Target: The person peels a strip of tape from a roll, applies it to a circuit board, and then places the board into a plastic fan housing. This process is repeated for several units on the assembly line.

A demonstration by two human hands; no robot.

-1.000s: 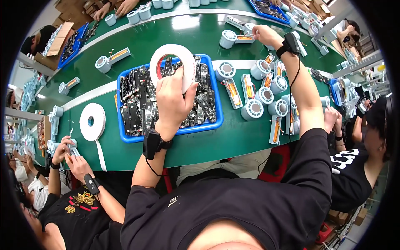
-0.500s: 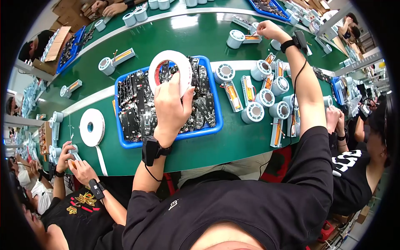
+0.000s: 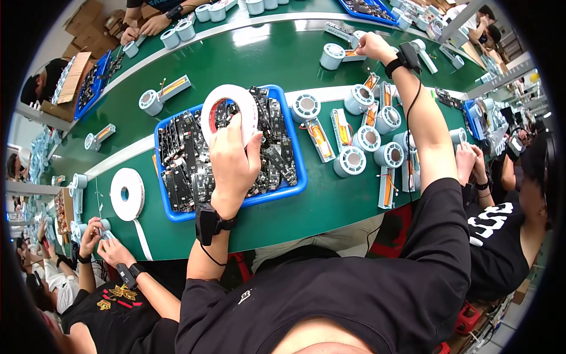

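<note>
My left hand (image 3: pixel 234 159) grips a wide roll of white tape (image 3: pixel 250 112), thumb on its side, above a blue tray (image 3: pixel 300 159). Small black circuit boards (image 3: pixel 186 133) fill that tray, partly hidden by hand and roll. Stretched far forward, my right hand (image 3: pixel 377 48) has its fingers closed at the handle end of a pale blue handheld fan body (image 3: pixel 333 56). An orange battery shows in this fan's handle; the fingertips cover its end. Another pale blue fan body (image 3: pixel 337 28) lies just behind it.
Several pale blue fan bodies (image 3: pixel 367 138) with orange batteries and loose wires crowd the table right of the tray. A second tape roll (image 3: pixel 127 194) lies at left, its strip hanging over the edge. Co-workers' hands (image 3: pixel 115 251) work at left; another person (image 3: pixel 495 218) sits at right.
The view has shifted slightly. My right hand's fingers have come down and a little left onto the fan's handle. My left hand still keeps the tape roll over the tray.
</note>
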